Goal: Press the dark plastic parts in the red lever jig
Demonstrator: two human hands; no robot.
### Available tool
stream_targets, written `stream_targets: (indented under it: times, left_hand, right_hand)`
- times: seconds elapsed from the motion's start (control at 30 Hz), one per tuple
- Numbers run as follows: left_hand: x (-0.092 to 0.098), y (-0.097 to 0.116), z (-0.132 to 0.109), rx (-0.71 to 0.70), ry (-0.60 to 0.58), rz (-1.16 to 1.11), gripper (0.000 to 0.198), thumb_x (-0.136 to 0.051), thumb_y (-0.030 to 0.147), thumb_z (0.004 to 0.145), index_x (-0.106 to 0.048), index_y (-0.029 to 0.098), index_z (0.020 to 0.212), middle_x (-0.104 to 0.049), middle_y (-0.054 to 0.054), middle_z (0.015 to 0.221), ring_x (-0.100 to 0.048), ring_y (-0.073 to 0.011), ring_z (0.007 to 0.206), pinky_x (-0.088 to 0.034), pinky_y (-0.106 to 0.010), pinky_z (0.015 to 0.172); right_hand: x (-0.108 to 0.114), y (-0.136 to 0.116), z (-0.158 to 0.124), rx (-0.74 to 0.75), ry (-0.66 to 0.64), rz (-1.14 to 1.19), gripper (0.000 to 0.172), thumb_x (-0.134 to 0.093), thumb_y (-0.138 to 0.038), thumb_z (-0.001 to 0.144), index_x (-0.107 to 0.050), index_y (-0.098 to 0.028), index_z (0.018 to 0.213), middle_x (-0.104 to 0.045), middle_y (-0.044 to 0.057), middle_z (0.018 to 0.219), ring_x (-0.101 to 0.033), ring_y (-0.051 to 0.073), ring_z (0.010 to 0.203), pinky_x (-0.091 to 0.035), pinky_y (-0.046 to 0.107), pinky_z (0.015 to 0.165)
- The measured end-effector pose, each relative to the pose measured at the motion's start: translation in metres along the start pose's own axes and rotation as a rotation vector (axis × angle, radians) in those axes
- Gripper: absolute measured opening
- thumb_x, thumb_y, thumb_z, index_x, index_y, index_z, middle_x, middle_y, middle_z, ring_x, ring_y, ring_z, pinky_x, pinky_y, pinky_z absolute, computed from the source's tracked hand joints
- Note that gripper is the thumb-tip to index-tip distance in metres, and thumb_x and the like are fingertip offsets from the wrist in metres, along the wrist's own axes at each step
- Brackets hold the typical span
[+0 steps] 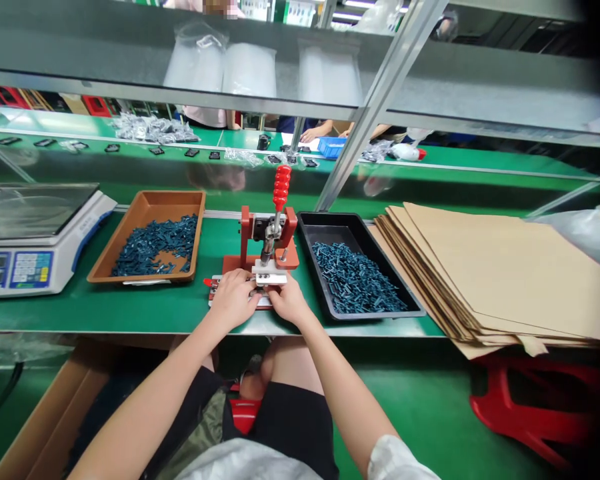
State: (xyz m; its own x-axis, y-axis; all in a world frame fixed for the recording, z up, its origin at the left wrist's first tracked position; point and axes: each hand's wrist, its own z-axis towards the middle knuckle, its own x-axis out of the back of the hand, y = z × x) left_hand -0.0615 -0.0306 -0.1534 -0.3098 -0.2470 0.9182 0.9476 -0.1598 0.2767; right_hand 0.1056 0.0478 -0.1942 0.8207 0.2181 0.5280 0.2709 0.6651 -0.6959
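While both hands work at the front of the press, a digital weighing scale [30, 240] sits at the far left of the green counter [170, 310], with a brown tray [147, 200] of dark teal plastic pieces [155, 247] just beside it. The left hand [233, 300] curls over the base of a red-handled bench press [275, 233], its fingers [240, 283] bunched close. The right hand [290, 300] lies touching it, with fingers [280, 293] drawn narrow against a white metal block [269, 275]. Whether they hold a small piece there is hidden. Further right sit a black tray [313, 267] of similar teal pieces [355, 280] and a stack of cardboard sheets [495, 273].
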Motion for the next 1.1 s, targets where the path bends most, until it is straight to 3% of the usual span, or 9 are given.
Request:
stream_targets:
  times: [0.23, 0.3, 0.37, 0.43, 0.57, 0.7, 0.83, 0.97, 1.1]
  left_hand:
    - [0.007, -0.004, -0.014, -0.084, 0.095, -0.043, 0.026, -0.059, 0.026, 0.090, -0.071, 0.024, 0.113, -0.066, -0.010, 0.127, -0.054, -0.0292, 0.128, -0.038, -0.051, 0.116]
    - [0.017, -0.016, -0.019, -0.042, 0.252, -0.055, 0.027, -0.057, 0.028, 0.092, -0.069, 0.024, 0.115, -0.067, -0.009, 0.127, -0.055, -0.0280, 0.128, -0.035, -0.051, 0.118]
    - [0.027, -0.031, -0.020, 0.086, 0.452, -0.089, 0.028, -0.056, 0.033, 0.093, -0.068, 0.023, 0.117, -0.067, -0.010, 0.125, -0.056, -0.0280, 0.126, -0.037, -0.051, 0.117]
    - [0.031, -0.042, -0.014, 0.202, 0.537, -0.211, 0.035, -0.049, 0.039, 0.097, -0.063, 0.021, 0.123, -0.066, -0.011, 0.126, -0.059, -0.0263, 0.123, -0.044, -0.047, 0.111]
    - [0.017, -0.033, 0.005, 0.163, 0.338, -0.367, 0.053, -0.023, 0.047, 0.104, -0.042, 0.019, 0.145, -0.056, -0.015, 0.144, -0.054, -0.0247, 0.133, -0.045, -0.043, 0.111]
    - [0.002, -0.014, 0.011, 0.096, 0.206, -0.215, 0.064, -0.032, 0.056, 0.100, -0.037, 0.016, 0.149, -0.048, -0.018, 0.150, -0.045, -0.0319, 0.140, -0.039, -0.049, 0.115]
    - [0.001, -0.023, 0.007, 0.101, 0.199, -0.369, 0.066, -0.030, 0.056, 0.101, -0.031, 0.016, 0.153, -0.045, -0.018, 0.154, -0.042, -0.0300, 0.144, -0.034, -0.050, 0.119]
    - [0.024, -0.023, 0.023, 0.146, 0.444, -0.544, 0.062, -0.037, 0.052, 0.101, -0.036, 0.018, 0.152, -0.043, -0.017, 0.155, -0.040, -0.0297, 0.145, -0.029, -0.050, 0.122]
    - [0.074, 0.019, 0.067, -0.018, 0.645, -0.636, 0.067, -0.056, 0.042, 0.095, -0.032, 0.024, 0.154, -0.038, -0.014, 0.159, -0.036, -0.0289, 0.147, -0.027, -0.048, 0.124]
  right_hand:
    - [-0.001, -0.005, 0.000, -0.009, 0.059, 0.036, 0.026, -0.059, -0.013, 0.086, -0.074, -0.024, 0.105, -0.066, 0.009, 0.115, -0.066, 0.024, 0.105, -0.054, 0.041, 0.096]
    - [0.000, -0.006, 0.001, -0.001, 0.048, 0.045, 0.026, -0.059, -0.011, 0.085, -0.074, -0.024, 0.103, -0.067, 0.008, 0.114, -0.066, 0.024, 0.105, -0.054, 0.041, 0.097]
    - [0.001, -0.007, 0.002, 0.005, 0.039, 0.051, 0.027, -0.059, -0.010, 0.085, -0.074, -0.024, 0.102, -0.067, 0.008, 0.113, -0.066, 0.024, 0.106, -0.054, 0.041, 0.097]
    - [0.002, -0.008, 0.003, 0.006, 0.035, 0.054, 0.027, -0.058, -0.011, 0.086, -0.074, -0.024, 0.102, -0.068, 0.008, 0.112, -0.065, 0.025, 0.108, -0.053, 0.041, 0.099]
    - [0.004, -0.008, 0.003, -0.009, 0.041, 0.086, 0.027, -0.058, -0.012, 0.084, -0.074, -0.024, 0.103, -0.068, 0.008, 0.117, -0.064, 0.025, 0.112, -0.052, 0.041, 0.101]
    - [0.005, 0.000, 0.005, -0.139, 0.050, 0.183, 0.029, -0.058, -0.013, 0.082, -0.072, -0.021, 0.106, -0.071, 0.007, 0.111, -0.068, 0.023, 0.101, -0.055, 0.038, 0.093]
    - [0.007, 0.007, 0.011, -0.314, -0.073, 0.240, 0.027, -0.058, -0.012, 0.078, -0.072, -0.017, 0.101, -0.076, 0.006, 0.097, -0.070, 0.023, 0.090, -0.055, 0.035, 0.086]
    - [0.012, 0.003, 0.017, -0.334, -0.151, 0.310, 0.029, -0.059, -0.013, 0.077, -0.074, -0.017, 0.101, -0.078, 0.005, 0.103, -0.070, 0.024, 0.099, -0.053, 0.035, 0.093]
    - [0.012, -0.003, 0.020, -0.321, -0.146, 0.351, 0.033, -0.058, -0.011, 0.074, -0.074, -0.018, 0.103, -0.077, 0.001, 0.102, -0.069, 0.022, 0.097, -0.053, 0.034, 0.092]
